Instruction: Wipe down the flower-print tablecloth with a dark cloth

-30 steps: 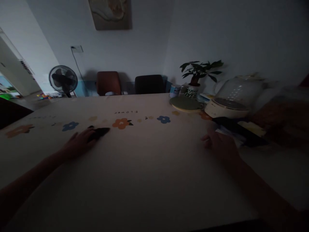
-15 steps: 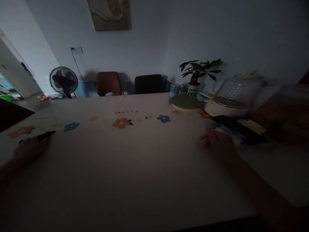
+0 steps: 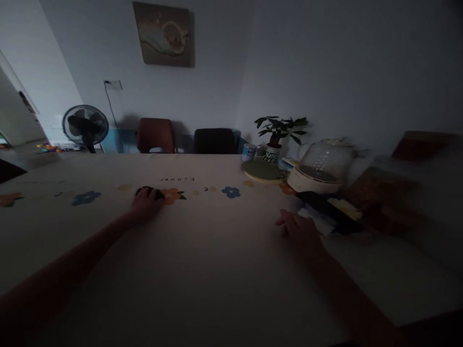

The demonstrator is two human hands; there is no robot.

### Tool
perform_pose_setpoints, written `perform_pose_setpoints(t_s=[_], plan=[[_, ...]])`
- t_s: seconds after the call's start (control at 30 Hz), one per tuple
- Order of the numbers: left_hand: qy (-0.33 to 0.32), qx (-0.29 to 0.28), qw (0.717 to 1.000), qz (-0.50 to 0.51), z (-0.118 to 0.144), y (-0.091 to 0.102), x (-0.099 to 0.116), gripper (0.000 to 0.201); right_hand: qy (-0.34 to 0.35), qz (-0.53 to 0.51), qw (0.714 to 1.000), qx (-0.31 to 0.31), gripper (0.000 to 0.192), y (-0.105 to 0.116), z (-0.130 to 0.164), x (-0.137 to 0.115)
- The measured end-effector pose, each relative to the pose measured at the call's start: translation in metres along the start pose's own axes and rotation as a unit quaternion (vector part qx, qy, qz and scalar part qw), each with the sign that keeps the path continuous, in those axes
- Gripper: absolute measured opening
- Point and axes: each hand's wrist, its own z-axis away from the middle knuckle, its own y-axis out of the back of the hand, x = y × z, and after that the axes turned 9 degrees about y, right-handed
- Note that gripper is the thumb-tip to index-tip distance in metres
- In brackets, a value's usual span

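My left hand [image 3: 145, 206] is closed over a small black thing [image 3: 155, 193], perhaps a folded cloth, pressed on the white tablecloth [image 3: 202, 250] beside a printed orange flower. Too little of the black thing shows to be sure of its kind. My right hand [image 3: 298, 229] rests on the tablecloth at the right, fingers loosely bent and apart, with nothing visible in them. Just beyond it lie a black item [image 3: 327, 209] and a clear plastic packet [image 3: 318, 221].
At the back right stand a glass kettle [image 3: 323, 161] on a white base, a round green mat [image 3: 263, 169], a potted plant [image 3: 275, 137] and a cup [image 3: 249, 152]. Two chairs, one brown [image 3: 156, 135] and one dark [image 3: 215, 140], line the far edge. A fan [image 3: 86, 125] stands left.
My left hand has slid right across the tablecloth with the black thing, from the far left flower to the middle orange one. My right hand stays near the packet. The view has tilted up.
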Motion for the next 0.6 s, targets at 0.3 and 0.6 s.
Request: perform_pose_setpoints(t_s=[0.3, 0.6], plan=[[-0.225, -0.053, 0.969, 0.085, 0.037, -0.013, 0.200, 0.064, 0.012, -0.003, 1.000, -0.004, 0.054, 0.001, 0.003, -0.002], [-0.330, -0.046, 0.931, 0.148, 0.067, -0.013, 0.266, 0.053, 0.009, 0.008, 1.000, -0.011, 0.055, 0.006, 0.002, 0.002]])
